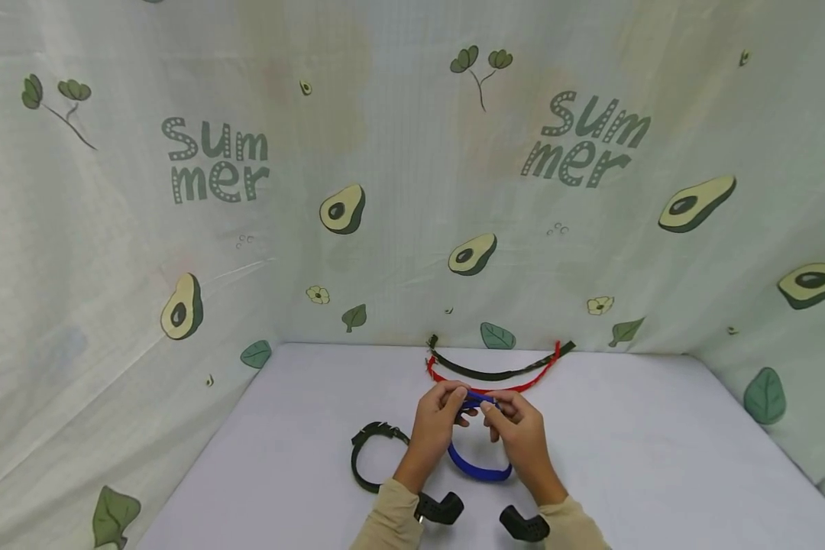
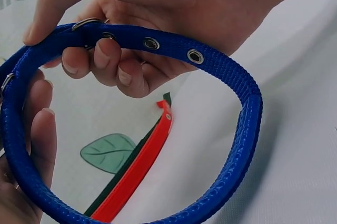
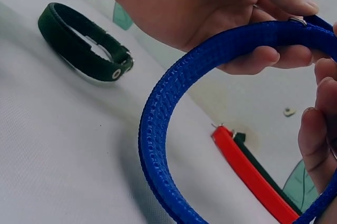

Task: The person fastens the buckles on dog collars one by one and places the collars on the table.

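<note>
Both hands hold a blue dog collar [image 1: 480,473], bent into a loop that hangs below the fingers. My left hand [image 1: 431,424] pinches the loop's upper left part. From the other side, my right hand [image 1: 525,437] pinches the upper right part, its thumb on the strap in the left wrist view. Metal eyelets [image 2: 195,56] line the strap, and a metal ring [image 2: 87,23] sits by the right fingers. To the left of my left hand, a dark green collar [image 1: 355,458] lies fastened in a loop on the table, partly covered by the left forearm.
A red collar [image 1: 545,373] and another dark green collar [image 1: 491,376] lie stretched out side by side at the back of the white table [image 1: 632,451]. Behind them hangs a printed cloth [image 1: 399,137]. Black wrist devices [image 1: 525,525] sit at both sleeves.
</note>
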Action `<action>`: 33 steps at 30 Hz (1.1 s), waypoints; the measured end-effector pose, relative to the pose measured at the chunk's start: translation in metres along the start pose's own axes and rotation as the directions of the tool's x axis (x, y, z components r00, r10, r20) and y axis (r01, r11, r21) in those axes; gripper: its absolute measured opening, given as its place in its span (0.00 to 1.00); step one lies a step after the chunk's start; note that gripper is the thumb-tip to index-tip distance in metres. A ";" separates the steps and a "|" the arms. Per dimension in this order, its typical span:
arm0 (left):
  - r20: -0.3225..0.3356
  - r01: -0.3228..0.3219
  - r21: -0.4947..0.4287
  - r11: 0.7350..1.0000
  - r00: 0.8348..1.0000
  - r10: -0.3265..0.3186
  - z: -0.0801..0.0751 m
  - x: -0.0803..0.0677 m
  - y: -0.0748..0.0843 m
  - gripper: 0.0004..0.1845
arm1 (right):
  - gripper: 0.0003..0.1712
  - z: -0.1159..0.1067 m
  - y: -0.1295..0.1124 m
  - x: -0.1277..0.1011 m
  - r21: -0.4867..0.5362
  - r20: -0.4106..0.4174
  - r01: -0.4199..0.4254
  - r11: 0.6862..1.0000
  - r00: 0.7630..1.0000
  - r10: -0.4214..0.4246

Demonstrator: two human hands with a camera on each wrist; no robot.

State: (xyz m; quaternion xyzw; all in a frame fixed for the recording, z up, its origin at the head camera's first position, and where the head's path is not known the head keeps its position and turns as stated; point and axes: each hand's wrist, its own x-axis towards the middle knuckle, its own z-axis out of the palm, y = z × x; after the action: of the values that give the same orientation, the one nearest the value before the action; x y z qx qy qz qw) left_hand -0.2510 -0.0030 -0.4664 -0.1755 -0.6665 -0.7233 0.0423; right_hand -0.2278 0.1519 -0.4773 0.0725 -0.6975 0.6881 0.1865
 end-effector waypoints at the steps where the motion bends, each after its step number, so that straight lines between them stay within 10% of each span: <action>1: -0.004 0.001 -0.007 1.000 1.000 -0.001 0.000 0.000 0.000 0.17 | 0.10 0.000 0.000 0.001 0.001 0.002 0.003 1.000 1.000 -0.003; 33: -0.112 0.077 -0.170 0.982 0.989 -0.097 0.000 0.003 -0.002 0.17 | 0.10 -0.004 0.004 0.000 0.019 0.027 0.010 1.000 1.000 -0.011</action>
State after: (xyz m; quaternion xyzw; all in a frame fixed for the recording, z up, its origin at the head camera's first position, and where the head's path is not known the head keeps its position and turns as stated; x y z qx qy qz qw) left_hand -0.2544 -0.0020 -0.4670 -0.1056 -0.6075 -0.7864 0.0359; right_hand -0.2287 0.1559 -0.4806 0.0874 -0.6930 0.6927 0.1800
